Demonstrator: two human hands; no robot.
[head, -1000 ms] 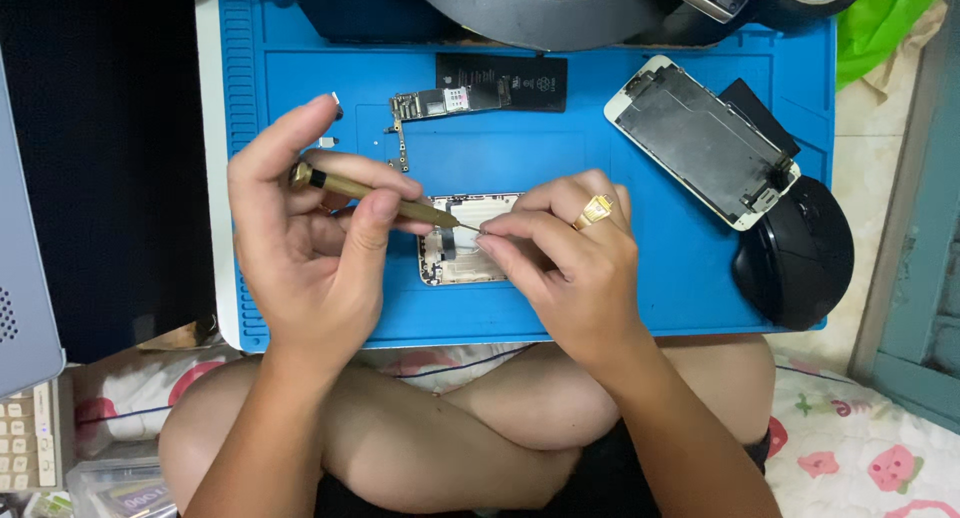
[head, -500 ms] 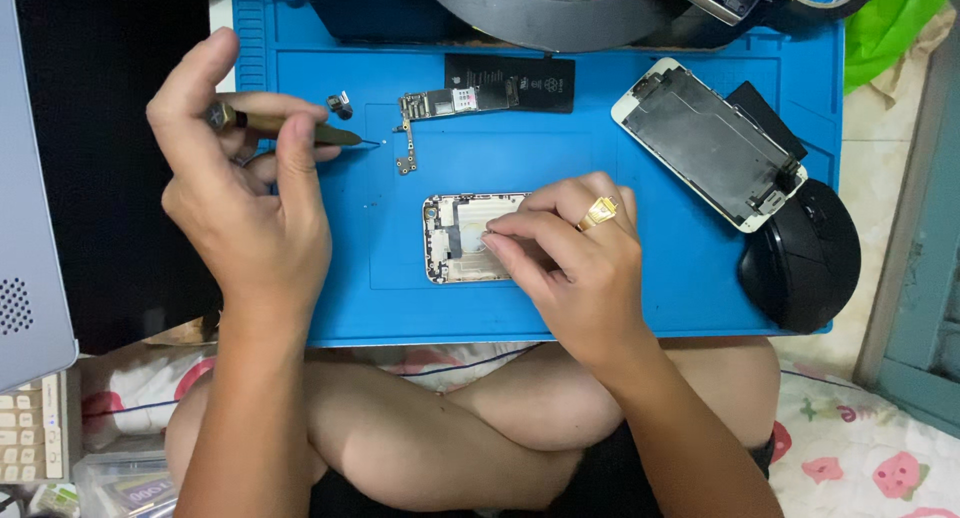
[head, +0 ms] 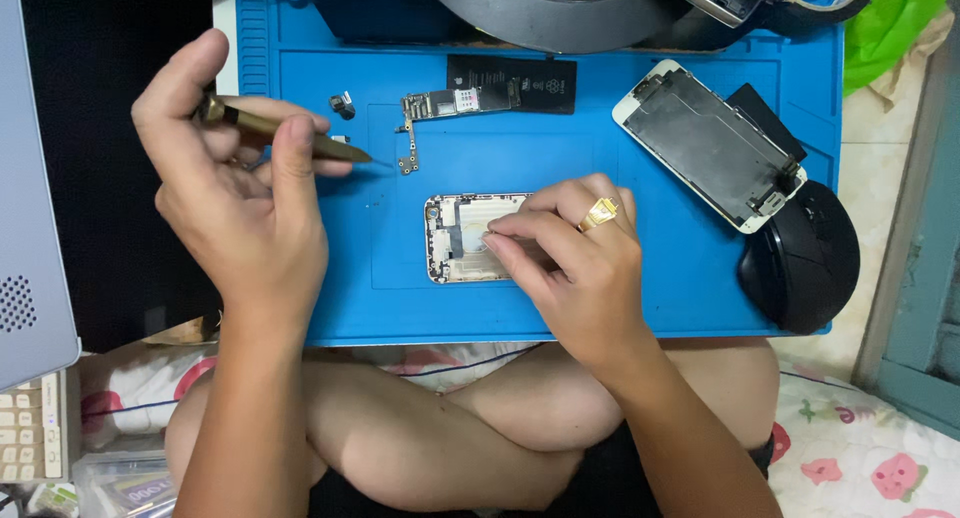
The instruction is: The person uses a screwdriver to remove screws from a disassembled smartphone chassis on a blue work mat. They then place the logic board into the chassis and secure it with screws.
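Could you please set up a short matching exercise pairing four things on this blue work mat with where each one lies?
Things:
1. brass-coloured screwdriver
2. opened silver phone housing
3. white-framed phone screen panel lying face down
4. narrow green circuit board

Places:
A. under the right hand, mid-mat
B. in the left hand, at the mat's left edge
C. top centre, beside a flat black battery
D. right side, near a black computer mouse

Pairs: 1-B, 2-A, 3-D, 4-C

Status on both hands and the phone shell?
Left hand grips brass screwdriver, off the phone shell. Right hand pins shell on blue mat. Nothing between.
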